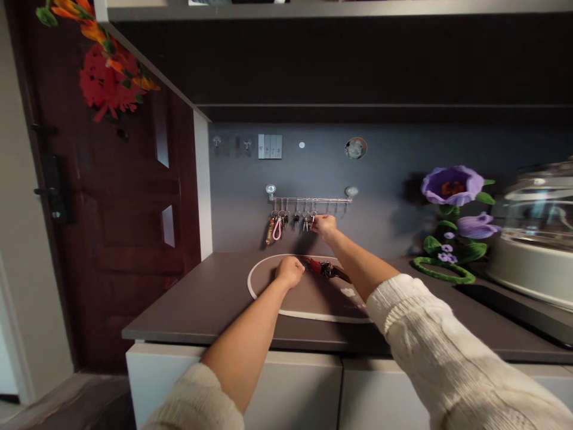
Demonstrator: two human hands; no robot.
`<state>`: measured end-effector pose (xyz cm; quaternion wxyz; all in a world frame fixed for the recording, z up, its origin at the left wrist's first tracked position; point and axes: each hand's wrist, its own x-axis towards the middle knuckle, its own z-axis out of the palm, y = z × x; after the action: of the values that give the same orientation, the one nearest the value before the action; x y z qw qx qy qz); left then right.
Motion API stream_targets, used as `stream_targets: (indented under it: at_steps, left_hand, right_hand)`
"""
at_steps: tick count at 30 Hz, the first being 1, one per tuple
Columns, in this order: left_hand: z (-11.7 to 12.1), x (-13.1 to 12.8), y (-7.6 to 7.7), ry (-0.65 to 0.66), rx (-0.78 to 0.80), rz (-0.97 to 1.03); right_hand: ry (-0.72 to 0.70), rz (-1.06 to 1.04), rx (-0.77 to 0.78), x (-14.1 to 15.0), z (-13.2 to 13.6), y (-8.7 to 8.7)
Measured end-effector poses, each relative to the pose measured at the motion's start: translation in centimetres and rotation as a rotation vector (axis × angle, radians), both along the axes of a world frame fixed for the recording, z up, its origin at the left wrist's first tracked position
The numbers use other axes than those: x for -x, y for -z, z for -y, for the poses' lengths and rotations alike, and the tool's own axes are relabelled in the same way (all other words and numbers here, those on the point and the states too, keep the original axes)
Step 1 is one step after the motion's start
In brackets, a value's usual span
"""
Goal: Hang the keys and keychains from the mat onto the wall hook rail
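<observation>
My right hand (pixel 324 226) is raised to the wall, its fingers pinched at a key ring (pixel 314 214) by a hook of the clear hook rail (pixel 308 200). Left of it, several bunches of keys hang, among them one with a pink loop strap (pixel 277 229) and one with a gold-brown charm (pixel 269 232). My left hand (pixel 290 272) is closed low over the brown mat (pixel 264 280); what its fingers hold, if anything, is hidden. Just right of it lies a dark bunch with a red piece (pixel 314 265), probably keys, partly behind my right forearm.
The white-edged mat lies on a dark countertop (pixel 197 298) above white cabinets (pixel 308 382). To the right stand purple fabric flowers (pixel 452 186), a clear-domed appliance (pixel 537 251) and a flat black object (pixel 510 310). A shelf (pixel 358 65) overhangs the counter; a dark red door (pixel 111 239) is left.
</observation>
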<state>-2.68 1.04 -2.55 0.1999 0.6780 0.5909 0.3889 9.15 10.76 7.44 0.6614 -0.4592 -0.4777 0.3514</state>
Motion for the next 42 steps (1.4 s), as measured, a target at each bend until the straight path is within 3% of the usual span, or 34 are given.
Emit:
stream_targets:
  at_steps: [14,22,29,36,42]
  left_hand:
    - [-0.3,0.3,0.2,0.018,0.033,0.129]
    - [1.1,0.7,-0.6,0.011,0.068,0.143]
    - [1.6,0.8,-0.8,0.002,0.049,0.085]
    - [1.6,1.2,-1.6,0.073,0.097,0.019]
    - [0.0,0.9,-2.0,0.138,0.122,0.001]
  right_hand:
    - [-0.061,-0.026,0.111,-0.4,2.7,0.8]
    - [-0.162,-0.019,0.096,-1.2,5.5,1.6]
    - [-0.219,-0.001,0.063,-1.7,8.4,3.5]
    - [-0.179,0.108,0.030,-2.6,10.3,5.8]
    - [-0.040,0.371,-0.068,-3.4,10.9,7.5]
